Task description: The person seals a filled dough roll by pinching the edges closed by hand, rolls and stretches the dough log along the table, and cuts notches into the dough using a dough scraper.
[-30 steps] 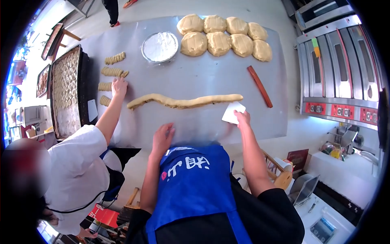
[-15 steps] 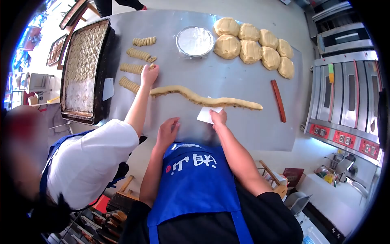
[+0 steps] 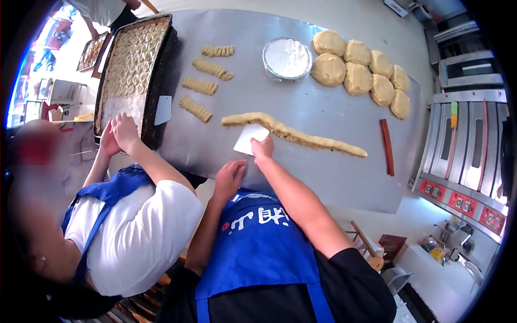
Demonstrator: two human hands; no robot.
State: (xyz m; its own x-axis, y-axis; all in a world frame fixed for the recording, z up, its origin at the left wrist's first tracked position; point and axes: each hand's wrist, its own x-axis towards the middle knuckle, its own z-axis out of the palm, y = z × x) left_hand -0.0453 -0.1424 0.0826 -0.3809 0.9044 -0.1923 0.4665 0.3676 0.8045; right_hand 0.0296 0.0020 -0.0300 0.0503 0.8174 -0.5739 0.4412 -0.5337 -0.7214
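Observation:
My right hand (image 3: 262, 149) is closed on a white dough scraper (image 3: 249, 138), whose far edge lies against the near side of a long dough roll (image 3: 301, 139). The roll stretches across the steel table, with a brownish filling showing along its near side. My left hand (image 3: 229, 178) rests by the table's near edge, below the scraper, its fingers loosely bent and holding nothing. To the left of the roll lie several rows of cut dough slices, such as the nearest sliced row (image 3: 195, 109).
Left, a co-worker's hands (image 3: 123, 133) are over a baking tray (image 3: 125, 102) partly filled with dough pieces. Another scraper (image 3: 163, 110) lies beside it. At the back are a bowl of white powder (image 3: 287, 58) and several dough mounds (image 3: 356, 78). A reddish-brown stick (image 3: 387, 147) lies right.
My right hand has moved the scraper leftward along the roll, towards its left end. The co-worker's hand has left the sliced rows and is now at the tray. The view has shifted.

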